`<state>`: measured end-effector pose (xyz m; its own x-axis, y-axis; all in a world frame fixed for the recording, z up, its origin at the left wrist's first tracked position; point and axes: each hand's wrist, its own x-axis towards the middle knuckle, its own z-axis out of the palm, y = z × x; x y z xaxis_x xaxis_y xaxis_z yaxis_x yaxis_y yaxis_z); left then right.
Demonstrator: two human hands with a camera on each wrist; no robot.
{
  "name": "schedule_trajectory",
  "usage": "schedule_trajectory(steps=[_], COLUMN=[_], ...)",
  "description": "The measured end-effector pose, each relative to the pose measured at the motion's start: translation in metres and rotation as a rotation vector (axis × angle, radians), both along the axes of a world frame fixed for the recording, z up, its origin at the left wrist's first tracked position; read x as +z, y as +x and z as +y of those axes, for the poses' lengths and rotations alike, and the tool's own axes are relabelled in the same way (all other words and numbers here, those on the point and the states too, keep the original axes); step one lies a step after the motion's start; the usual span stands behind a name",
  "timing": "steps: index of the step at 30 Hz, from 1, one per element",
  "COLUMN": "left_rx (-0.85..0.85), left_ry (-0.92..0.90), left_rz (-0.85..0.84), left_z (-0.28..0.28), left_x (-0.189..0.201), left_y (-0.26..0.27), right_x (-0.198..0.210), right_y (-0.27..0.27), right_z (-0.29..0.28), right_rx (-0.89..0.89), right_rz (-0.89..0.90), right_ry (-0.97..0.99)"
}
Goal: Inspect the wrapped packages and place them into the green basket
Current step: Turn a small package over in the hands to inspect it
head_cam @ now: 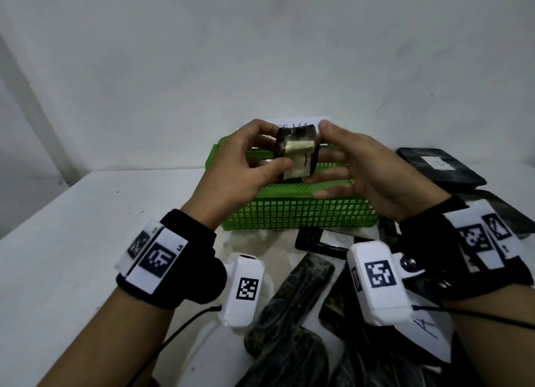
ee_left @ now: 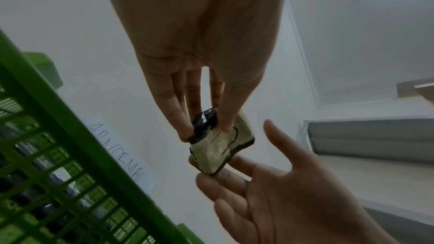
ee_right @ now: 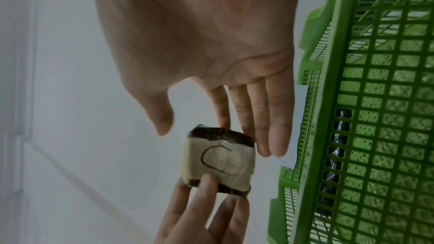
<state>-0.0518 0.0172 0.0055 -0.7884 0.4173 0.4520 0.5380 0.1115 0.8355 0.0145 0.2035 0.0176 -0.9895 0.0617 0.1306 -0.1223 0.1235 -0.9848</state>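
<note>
Above the green basket [head_cam: 298, 213] I hold 1 small wrapped package [head_cam: 296, 153], long axis roughly upright, taped face toward me. My left hand [head_cam: 240, 166] pinches it, thumb in front. My right hand [head_cam: 359, 169] is spread, fingertips touching its right edge.

Package [head_cam: 296, 155] held above basket [head_cam: 298, 213]; more packages [head_cam: 292, 305] lie before it.
</note>
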Motion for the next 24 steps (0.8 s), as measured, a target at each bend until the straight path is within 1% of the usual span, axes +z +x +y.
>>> schedule_trajectory(steps=[5, 9, 14, 20, 24], left_rx=[-0.032, -0.061, -0.176, -0.217, -0.160], left_ry=[-0.074, -0.075, -0.087, -0.056, 0.018], left_rz=[0.045, 0.055, 0.051, -0.039, -0.169], left_z=[0.001, -0.001, -0.002, 0.002, 0.004], left_x=[-0.002, -0.002, -0.005, -0.004, -0.006], left_y=[0.003, 0.002, 0.003, 0.007, 0.005], right_x=[-0.001, -0.002, -0.007, -0.009, -0.011], right_y=[-0.002, -0.002, -0.006, -0.007, -0.007], right_z=[0.000, 0.000, -0.005, -0.003, -0.005], right_rx=[-0.063, -0.015, -0.074, -0.184, -0.152], right_rz=[0.026, 0.026, 0.029, 0.132, 0.207], right_ry=[-0.052, -0.106, -0.101, 0.019, 0.039])
